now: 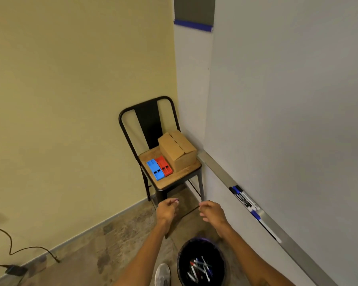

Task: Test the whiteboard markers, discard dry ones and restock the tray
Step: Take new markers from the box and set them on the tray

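Bin (202,263) at feet holds discarded markers; likely restock step now.
Whiteboard (287,100) tray (219,168) has a few markers (245,198). Chair (163,180) carries cardboard box (177,150) — presumably spares. Left hand (167,210) and right hand (210,211) loosely curled, apparently empty; next: reach the box.

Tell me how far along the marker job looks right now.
Discarding looks well along: several markers lie in the black bin. A few markers sit on the whiteboard tray. Both hands, left and right, look empty, reaching toward the closed cardboard box on the chair; restocking apparently remains.
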Motion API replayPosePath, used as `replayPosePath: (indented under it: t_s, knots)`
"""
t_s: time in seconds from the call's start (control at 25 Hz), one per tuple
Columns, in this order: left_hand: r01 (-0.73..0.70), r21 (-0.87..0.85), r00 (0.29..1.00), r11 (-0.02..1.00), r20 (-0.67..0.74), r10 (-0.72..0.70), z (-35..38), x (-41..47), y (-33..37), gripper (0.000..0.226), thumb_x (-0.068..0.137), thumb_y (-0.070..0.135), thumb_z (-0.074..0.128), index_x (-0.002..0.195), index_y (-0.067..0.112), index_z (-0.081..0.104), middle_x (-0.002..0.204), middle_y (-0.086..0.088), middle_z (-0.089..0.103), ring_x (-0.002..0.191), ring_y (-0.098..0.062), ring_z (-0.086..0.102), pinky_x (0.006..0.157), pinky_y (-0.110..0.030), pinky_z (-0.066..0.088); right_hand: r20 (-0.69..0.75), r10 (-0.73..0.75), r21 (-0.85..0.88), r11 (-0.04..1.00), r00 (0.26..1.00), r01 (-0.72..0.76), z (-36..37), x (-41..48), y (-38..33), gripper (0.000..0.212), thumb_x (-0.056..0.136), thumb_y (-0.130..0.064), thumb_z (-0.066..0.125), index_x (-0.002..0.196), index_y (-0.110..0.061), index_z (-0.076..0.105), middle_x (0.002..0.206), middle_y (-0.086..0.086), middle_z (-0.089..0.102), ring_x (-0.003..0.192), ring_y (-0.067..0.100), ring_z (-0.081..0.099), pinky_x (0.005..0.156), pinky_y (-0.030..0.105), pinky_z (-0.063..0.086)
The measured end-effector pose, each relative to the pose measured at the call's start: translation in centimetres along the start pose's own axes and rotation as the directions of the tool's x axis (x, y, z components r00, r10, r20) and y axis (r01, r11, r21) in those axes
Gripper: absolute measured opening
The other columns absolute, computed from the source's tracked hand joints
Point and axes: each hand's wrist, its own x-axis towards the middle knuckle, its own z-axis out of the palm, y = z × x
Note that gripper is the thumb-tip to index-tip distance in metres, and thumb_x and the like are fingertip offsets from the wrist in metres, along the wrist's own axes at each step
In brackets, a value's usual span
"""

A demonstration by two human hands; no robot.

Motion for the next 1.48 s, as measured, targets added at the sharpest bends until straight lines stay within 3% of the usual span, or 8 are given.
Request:
replayPosePath:
  t_s: [0.28,0.52,0.64,0.84,1.0,1.16,1.36,1.48]
  knots:
    - [-0.119,0.075,0.991,0.990,-0.052,0.124,-0.9,8.8,6.6,0.013,0.094,0.020,0.064,0.103,0.022,0.073,0.104,-0.003,0.070,0.096,-0.021,0.066,0.090,-0.042,0.057,-0.033,-0.044,0.062,0.997,0.998,0.046,1.8,7.8,-6.7,0.020,0.096,-0.015,0.059,0.114,-0.019,0.064,0.110,0.005,0.068,0.098,0.018,0.067,0.086,0.029,0.058]
    - [-0.344,0.289,0.936,0.893,0.034,0.350,-1.8,17.7,13.8,0.029,0.099,0.006,0.050,0.120,0.016,0.067,0.118,-0.001,0.067,0.081,-0.010,0.061,0.074,-0.025,0.050,-0.129,0.011,0.188,0.982,0.992,0.013,4.7,16.1,-13.3,0.022,0.094,-0.010,0.058,0.114,-0.018,0.063,0.114,0.006,0.064,0.104,0.022,0.064,0.085,0.029,0.057]
    - [-0.503,0.469,0.861,0.726,0.204,0.465,-2.2,22.5,15.7,0.038,0.098,-0.001,0.044,0.125,0.016,0.065,0.131,-0.004,0.061,0.108,-0.021,0.062,0.089,-0.029,0.048,-0.192,0.041,0.143,0.990,0.981,-0.013,6.9,20.0,-15.5,0.028,0.095,-0.009,0.050,0.121,-0.015,0.060,0.113,0.007,0.065,0.103,0.024,0.064,0.093,0.037,0.056]
    - [-0.654,0.619,0.746,0.435,0.431,0.508,-1.0,28.2,18.3,0.051,0.093,-0.008,0.040,0.133,0.019,0.058,0.142,0.000,0.051,0.128,-0.026,0.048,0.101,-0.035,0.044,-0.266,-0.033,-0.020,0.999,0.963,0.029,9.0,24.7,-16.9,0.033,0.099,-0.014,0.047,0.131,-0.017,0.055,0.119,-0.005,0.054,0.116,0.021,0.054,0.096,0.032,0.044]
    - [-0.690,0.700,0.707,0.184,0.599,0.375,0.3,30.8,19.5,0.066,0.089,-0.008,0.042,0.146,0.024,0.044,0.160,0.002,0.028,0.151,-0.026,0.015,0.120,-0.040,0.022,-0.317,-0.015,0.010,1.000,0.948,0.019,9.2,27.0,-16.7,0.036,0.102,-0.017,0.048,0.137,-0.009,0.052,0.132,0.006,0.056,0.121,0.026,0.053,0.099,0.033,0.044]
    - [-0.667,0.745,0.713,0.021,0.630,0.308,1.0,31.7,19.4,0.065,0.088,-0.006,0.047,0.143,0.028,0.045,0.164,0.001,0.015,0.154,-0.028,-0.004,0.122,-0.055,0.004,-0.371,0.086,0.150,0.988,0.925,-0.032,9.3,28.1,-16.5,0.035,0.097,-0.017,0.052,0.132,-0.015,0.057,0.127,0.006,0.061,0.112,0.024,0.058,0.095,0.036,0.049]
    - [-0.661,0.751,0.701,-0.003,0.619,0.353,1.0,32.2,20.1,0.032,0.099,0.019,0.043,0.124,0.027,0.060,0.150,0.005,0.041,0.151,-0.025,0.015,0.117,-0.063,-0.001,-0.408,0.175,0.445,0.895,0.896,0.027,9.0,28.0,-16.0,0.029,0.092,-0.011,0.059,0.119,-0.018,0.064,0.106,0.010,0.071,0.094,0.025,0.066,0.083,0.037,0.054]
    - [-0.692,0.721,0.643,0.017,0.606,0.469,0.1,32.2,20.6,0.025,0.097,0.031,0.041,0.097,0.024,0.065,0.112,0.007,0.064,0.126,-0.017,0.049,0.118,-0.062,0.001,-0.427,0.205,0.569,0.818,0.881,0.085,8.9,27.7,-16.1,0.028,0.092,-0.010,0.060,0.119,-0.014,0.064,0.104,0.011,0.071,0.091,0.025,0.066,0.086,0.040,0.055]
